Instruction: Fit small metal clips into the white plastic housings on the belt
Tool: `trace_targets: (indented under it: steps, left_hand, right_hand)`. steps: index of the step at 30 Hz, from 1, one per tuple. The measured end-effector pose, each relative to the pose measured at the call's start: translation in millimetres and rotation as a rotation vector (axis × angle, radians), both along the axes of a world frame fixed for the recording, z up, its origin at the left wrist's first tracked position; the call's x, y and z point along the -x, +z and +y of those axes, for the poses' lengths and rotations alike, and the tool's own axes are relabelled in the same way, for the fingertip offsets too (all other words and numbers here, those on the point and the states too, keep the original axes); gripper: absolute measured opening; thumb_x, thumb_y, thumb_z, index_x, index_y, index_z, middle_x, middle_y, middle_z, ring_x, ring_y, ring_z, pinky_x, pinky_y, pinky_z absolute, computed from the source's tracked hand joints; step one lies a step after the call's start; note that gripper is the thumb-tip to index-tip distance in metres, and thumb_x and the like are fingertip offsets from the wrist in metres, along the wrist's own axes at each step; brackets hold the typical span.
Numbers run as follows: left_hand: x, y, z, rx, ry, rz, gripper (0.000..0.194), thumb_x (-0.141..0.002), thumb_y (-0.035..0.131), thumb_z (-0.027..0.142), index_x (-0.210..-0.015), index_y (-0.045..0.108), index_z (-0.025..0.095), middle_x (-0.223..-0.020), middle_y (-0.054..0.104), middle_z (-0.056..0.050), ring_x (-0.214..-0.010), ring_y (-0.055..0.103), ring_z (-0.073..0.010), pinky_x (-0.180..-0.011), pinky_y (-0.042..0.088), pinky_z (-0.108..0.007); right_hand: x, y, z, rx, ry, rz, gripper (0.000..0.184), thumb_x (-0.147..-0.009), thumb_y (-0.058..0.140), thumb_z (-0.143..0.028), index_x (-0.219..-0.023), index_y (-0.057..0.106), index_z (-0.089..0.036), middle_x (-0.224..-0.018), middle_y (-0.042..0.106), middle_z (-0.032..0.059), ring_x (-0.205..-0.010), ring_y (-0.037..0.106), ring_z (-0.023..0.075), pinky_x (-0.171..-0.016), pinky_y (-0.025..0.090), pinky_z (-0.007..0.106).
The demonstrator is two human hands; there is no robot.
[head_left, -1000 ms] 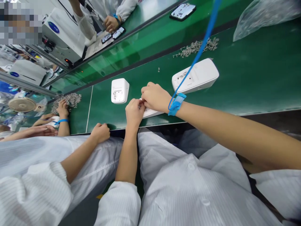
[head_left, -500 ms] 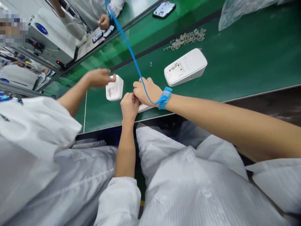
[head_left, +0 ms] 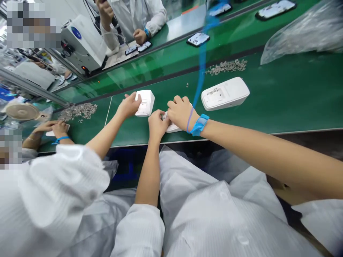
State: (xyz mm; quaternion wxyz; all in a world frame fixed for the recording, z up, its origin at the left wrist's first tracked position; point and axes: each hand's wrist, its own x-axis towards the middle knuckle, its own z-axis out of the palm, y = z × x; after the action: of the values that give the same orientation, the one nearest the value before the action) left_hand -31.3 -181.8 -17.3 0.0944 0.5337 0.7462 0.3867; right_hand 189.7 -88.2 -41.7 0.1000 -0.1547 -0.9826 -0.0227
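Note:
A white plastic housing [head_left: 174, 128] lies near the front edge of the green bench, mostly covered by my hands. My left hand [head_left: 158, 125] is closed at its left end, thumb and fingers bent over the recessed part. My right hand [head_left: 181, 112] grips it from above with curled fingers, and a blue wrist strap [head_left: 200, 125] with a cord is on that wrist. Whether a small part sits between my fingertips I cannot make out. Beyond my right hand rests another white housing [head_left: 226, 93], its recess with small metal contacts facing up.
A co-worker's hand [head_left: 130, 105] on the left touches a third white housing [head_left: 147, 102]. Small metal parts [head_left: 227, 67] form a pile behind; another pile [head_left: 80, 111] lies left. A clear plastic bag [head_left: 302, 35] is at back right. Phone-like units [head_left: 198, 39] lie on the far strip.
The view has shifted, so the bench appears further right and lower. The co-worker's hand has come down onto the left housing. My hands stay at the same housing, slightly further apart.

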Motion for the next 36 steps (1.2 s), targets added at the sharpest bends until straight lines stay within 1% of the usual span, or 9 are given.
trace_targets:
  steps: [1,3,6,9,15,18,21,28,36]
  left_hand:
    - [-17,-7.6,5,0.088,-0.011,0.003,0.020,-0.070,0.070,0.030,-0.068,0.050,0.026,-0.062,0.050,0.000,-0.089,0.063,-0.0267,-0.080,0.048,-0.046]
    - [-59,-26.9,8,0.105,0.184,0.048,0.014,-0.079,0.062,0.028,-0.073,0.050,0.025,-0.070,0.055,-0.001,-0.087,0.061,-0.0230,-0.076,0.045,-0.041]
    - [-116,-57.1,-3,0.090,0.257,0.055,0.022,-0.075,0.067,0.024,-0.072,0.045,0.023,-0.073,0.056,-0.001,-0.077,0.056,-0.0185,-0.069,0.042,-0.035]
    - [-138,-70.8,-13,0.061,0.278,0.060,0.028,-0.072,0.069,0.021,-0.071,0.041,0.023,-0.072,0.053,0.000,-0.071,0.052,-0.0162,-0.065,0.039,-0.033]
    - [-129,-67.2,-9,0.056,0.232,-0.044,0.017,-0.073,0.068,0.016,-0.081,0.055,0.022,-0.080,0.061,0.000,-0.077,0.056,-0.0162,-0.065,0.041,-0.030]
    - [-127,-65.9,-7,0.049,0.207,-0.077,0.010,-0.077,0.068,0.018,-0.077,0.059,0.021,-0.078,0.063,0.000,-0.073,0.056,-0.0146,-0.065,0.040,-0.030]
    - [-120,-58.0,-7,0.082,0.126,0.036,0.011,-0.081,0.067,0.022,-0.072,0.062,0.020,-0.073,0.062,-0.001,-0.068,0.053,-0.0142,-0.064,0.039,-0.030]
    - [-103,-22.9,-3,0.386,-0.146,0.424,0.027,-0.090,0.058,0.026,-0.064,0.063,0.020,-0.070,0.062,-0.005,-0.068,0.054,-0.0182,-0.059,0.027,-0.033]
    - [-103,-23.7,2,0.399,-0.170,0.472,0.032,-0.088,0.057,0.025,-0.057,0.052,0.020,-0.065,0.059,-0.005,-0.064,0.053,-0.0184,-0.059,0.027,-0.034]
  right_hand:
    - [-2,1.1,-1,-0.014,0.007,-0.011,0.032,-0.097,0.040,-0.006,-0.098,0.072,-0.009,-0.108,0.062,0.0167,-0.108,0.046,0.0342,-0.077,0.029,0.041]
    - [-9,2.7,-1,-0.033,0.038,-0.030,0.028,-0.096,0.044,-0.008,-0.096,0.073,-0.009,-0.107,0.062,0.0173,-0.108,0.045,0.0343,-0.076,0.028,0.041]
    - [-21,0.6,3,-0.045,0.084,-0.026,0.022,-0.093,0.051,-0.013,-0.093,0.073,-0.010,-0.107,0.063,0.0170,-0.110,0.044,0.0343,-0.075,0.027,0.040]
    - [-31,-6.6,10,-0.054,0.112,0.016,0.017,-0.089,0.057,-0.015,-0.091,0.073,-0.011,-0.106,0.063,0.0161,-0.112,0.043,0.0342,-0.075,0.025,0.040]
    - [-33,-16.7,16,-0.090,0.139,0.083,0.019,-0.089,0.055,-0.016,-0.089,0.074,-0.012,-0.105,0.063,0.0147,-0.111,0.041,0.0327,-0.075,0.024,0.041]
    - [-34,-15.5,16,-0.061,0.125,0.073,0.021,-0.091,0.054,-0.018,-0.091,0.074,-0.012,-0.106,0.063,0.0149,-0.111,0.041,0.0330,-0.076,0.024,0.041]
    - [-35,-13.1,16,-0.040,0.117,0.094,0.021,-0.092,0.055,-0.020,-0.093,0.075,-0.012,-0.107,0.063,0.0155,-0.113,0.040,0.0339,-0.078,0.025,0.042]
    - [-34,-10.2,16,0.005,0.104,0.090,0.019,-0.089,0.058,-0.019,-0.092,0.076,-0.013,-0.107,0.064,0.0142,-0.114,0.039,0.0333,-0.078,0.025,0.043]
    - [-34,-10.8,16,0.014,0.109,0.094,0.022,-0.092,0.054,-0.018,-0.094,0.076,-0.012,-0.107,0.063,0.0159,-0.111,0.039,0.0341,-0.078,0.025,0.042]
